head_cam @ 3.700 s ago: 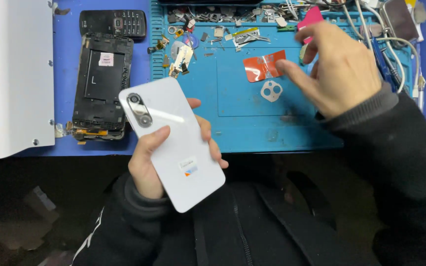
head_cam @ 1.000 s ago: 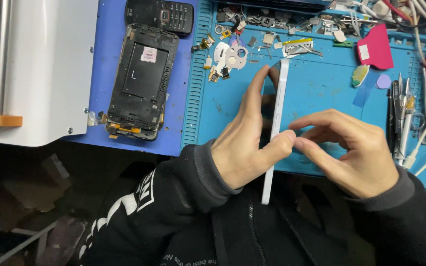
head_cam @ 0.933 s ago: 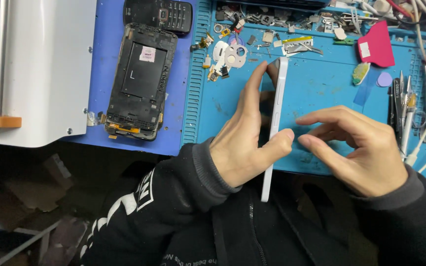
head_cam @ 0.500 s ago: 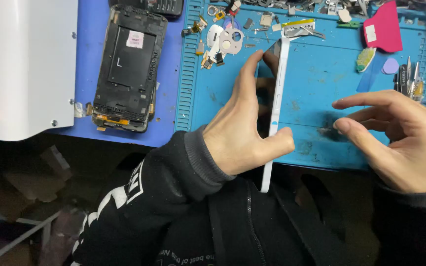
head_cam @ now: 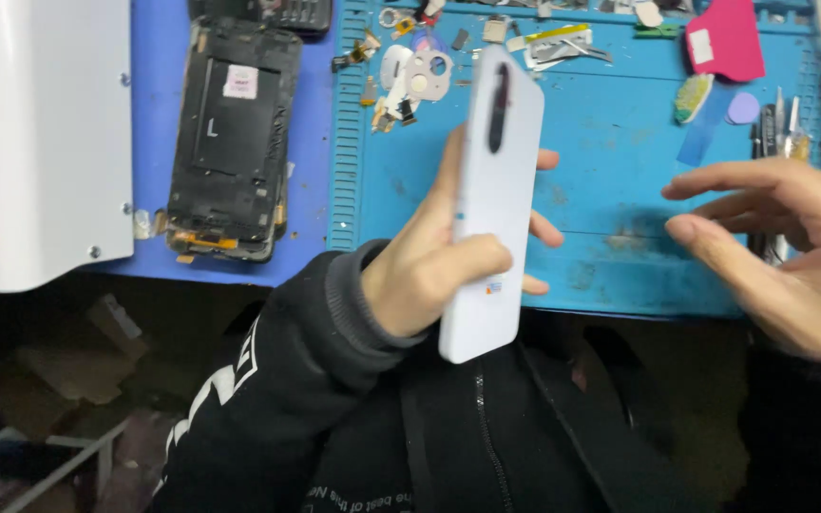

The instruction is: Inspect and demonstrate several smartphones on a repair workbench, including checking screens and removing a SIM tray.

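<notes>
My left hand (head_cam: 429, 261) grips a white phone back cover (head_cam: 491, 190) over the front edge of the blue work mat (head_cam: 610, 190). The cover stands tilted, its outer side with the dark camera slot turned partly toward me. My thumb presses its near face and my fingers wrap behind it. My right hand (head_cam: 781, 242) hovers to the right, fingers spread and pointing left, holding nothing and apart from the cover.
A disassembled black phone frame (head_cam: 230, 138) lies on the blue surface at left, beside a white machine housing (head_cam: 40, 142). Small parts and a camera ring (head_cam: 420, 71) lie at the mat's back. A pink card (head_cam: 724, 38), tweezers and cables (head_cam: 781, 123) sit at right.
The cover has turned from edge-on to showing its white outer face. My right hand has let go of it and moved off to the right with its fingers spread.
</notes>
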